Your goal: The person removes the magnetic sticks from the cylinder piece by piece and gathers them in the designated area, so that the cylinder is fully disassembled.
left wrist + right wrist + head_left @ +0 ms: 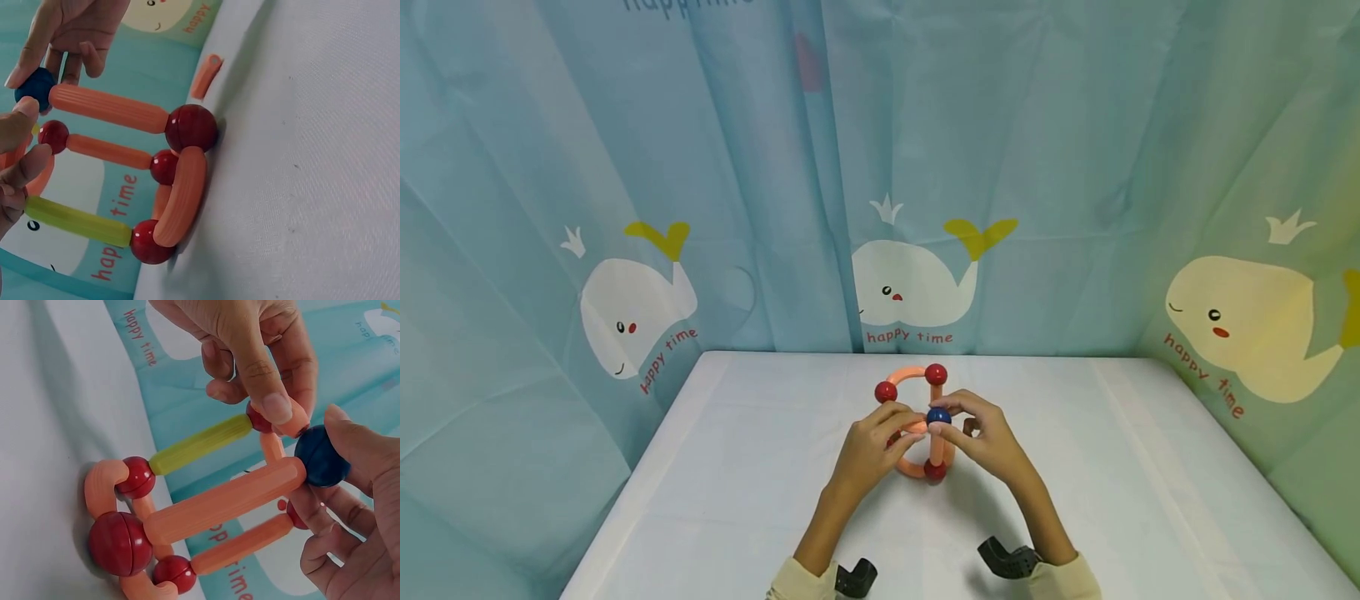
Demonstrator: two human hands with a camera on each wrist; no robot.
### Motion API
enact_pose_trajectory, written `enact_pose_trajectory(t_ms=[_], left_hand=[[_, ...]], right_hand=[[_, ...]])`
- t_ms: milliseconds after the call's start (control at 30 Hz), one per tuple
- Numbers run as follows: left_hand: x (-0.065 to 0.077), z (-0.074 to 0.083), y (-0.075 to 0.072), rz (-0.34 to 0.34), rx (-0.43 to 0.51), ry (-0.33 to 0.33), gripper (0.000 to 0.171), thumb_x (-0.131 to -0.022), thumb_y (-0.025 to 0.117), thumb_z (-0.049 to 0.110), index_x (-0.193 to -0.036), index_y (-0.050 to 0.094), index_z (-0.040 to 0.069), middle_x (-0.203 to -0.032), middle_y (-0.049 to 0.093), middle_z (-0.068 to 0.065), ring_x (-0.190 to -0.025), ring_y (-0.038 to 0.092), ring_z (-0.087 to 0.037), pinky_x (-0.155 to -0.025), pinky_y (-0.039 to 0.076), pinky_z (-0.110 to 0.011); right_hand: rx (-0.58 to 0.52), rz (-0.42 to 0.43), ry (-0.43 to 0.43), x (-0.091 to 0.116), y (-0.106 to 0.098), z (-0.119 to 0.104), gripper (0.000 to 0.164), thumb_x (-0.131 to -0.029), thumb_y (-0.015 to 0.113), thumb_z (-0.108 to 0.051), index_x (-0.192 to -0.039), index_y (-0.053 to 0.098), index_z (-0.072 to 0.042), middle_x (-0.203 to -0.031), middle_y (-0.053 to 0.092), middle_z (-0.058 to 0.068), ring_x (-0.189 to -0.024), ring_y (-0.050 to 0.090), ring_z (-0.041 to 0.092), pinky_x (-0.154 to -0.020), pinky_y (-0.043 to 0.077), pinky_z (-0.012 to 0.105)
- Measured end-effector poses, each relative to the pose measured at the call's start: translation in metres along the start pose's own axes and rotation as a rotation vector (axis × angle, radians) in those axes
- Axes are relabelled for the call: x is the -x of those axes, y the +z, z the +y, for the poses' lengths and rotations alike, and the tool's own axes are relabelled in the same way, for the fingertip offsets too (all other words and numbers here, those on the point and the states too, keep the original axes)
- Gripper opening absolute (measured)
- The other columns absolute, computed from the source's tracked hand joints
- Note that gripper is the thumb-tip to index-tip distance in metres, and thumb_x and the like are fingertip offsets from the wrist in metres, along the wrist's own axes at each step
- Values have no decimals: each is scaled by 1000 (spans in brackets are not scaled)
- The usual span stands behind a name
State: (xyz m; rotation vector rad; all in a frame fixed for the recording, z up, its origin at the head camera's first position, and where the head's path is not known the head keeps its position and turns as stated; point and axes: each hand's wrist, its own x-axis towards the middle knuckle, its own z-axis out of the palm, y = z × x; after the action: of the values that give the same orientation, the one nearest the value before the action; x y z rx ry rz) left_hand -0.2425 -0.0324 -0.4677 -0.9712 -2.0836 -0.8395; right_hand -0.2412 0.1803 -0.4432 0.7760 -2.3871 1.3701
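A frame of magnetic rods and balls stands on the table. Its base has red balls point(120, 544) and curved orange rods point(182, 197). From the base rise straight orange rods point(225, 501) and a yellow-green rod point(78, 222). My right hand point(988, 433) pinches a blue ball point(322, 456) at the top of one upright orange rod. Between thumb and fingers, my left hand point(872, 446) holds a short visible piece of orange rod point(292, 419), its end right at the blue ball. Left fingers hide the rest of that rod and part of a red ball point(259, 417).
A white cloth covers the table point(700, 500). Behind it hangs a blue-green curtain point(1052, 167) printed with whales. Another orange piece point(206, 76) shows low beside the frame, one end free. Black wrist straps point(1007, 558) sit at both sleeves.
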Motion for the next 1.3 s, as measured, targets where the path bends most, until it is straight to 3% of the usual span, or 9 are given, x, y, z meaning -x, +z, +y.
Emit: enact_pose_trajectory(t_ms=[233, 467, 733, 1033, 1300], left_hand=[[-1, 0, 0, -27, -19, 20, 25, -83, 77, 22, -106, 73, 11, -102, 68, 1, -71, 59, -5, -67, 45, -5], [0, -1, -1, -45, -32, 35, 28, -82, 80, 21, -107, 74, 10, -102, 68, 1, -71, 61, -7, -67, 46, -5], [1, -2, -1, -107, -242, 104, 22, -81, 81, 19, -101, 76, 13, -104, 68, 4, -78, 68, -5, -67, 52, -13], [3, -1, -4, -183, -347, 104, 25, -82, 80, 28, -103, 75, 17, -105, 67, 7, -70, 66, -3, -63, 52, -14], [3, -2, -3, -165, -291, 107, 26, -83, 78, 30, -103, 76, 13, -106, 71, 3, -72, 68, -6, -60, 50, -13]], right_hand=[[13, 15, -6, -1, -6, -21, 26, -83, 74, -1, -108, 68, -1, -98, 69, 12, -84, 59, 15, -57, 46, 24], [14, 9, -12, -2, -11, -34, 26, -82, 74, -2, -108, 68, 0, -97, 69, 12, -83, 59, 24, -61, 47, 24], [29, 20, -13, -1, -8, -33, 27, -82, 75, -3, -109, 68, -1, -98, 69, 11, -84, 59, 25, -62, 47, 24], [30, 20, -4, -1, -7, -33, 28, -82, 75, -3, -109, 68, 0, -97, 69, 10, -84, 59, 24, -63, 49, 28], [29, 12, -21, -2, -7, -32, 29, -82, 75, -1, -110, 67, 1, -96, 68, 12, -83, 58, 26, -62, 48, 27]])
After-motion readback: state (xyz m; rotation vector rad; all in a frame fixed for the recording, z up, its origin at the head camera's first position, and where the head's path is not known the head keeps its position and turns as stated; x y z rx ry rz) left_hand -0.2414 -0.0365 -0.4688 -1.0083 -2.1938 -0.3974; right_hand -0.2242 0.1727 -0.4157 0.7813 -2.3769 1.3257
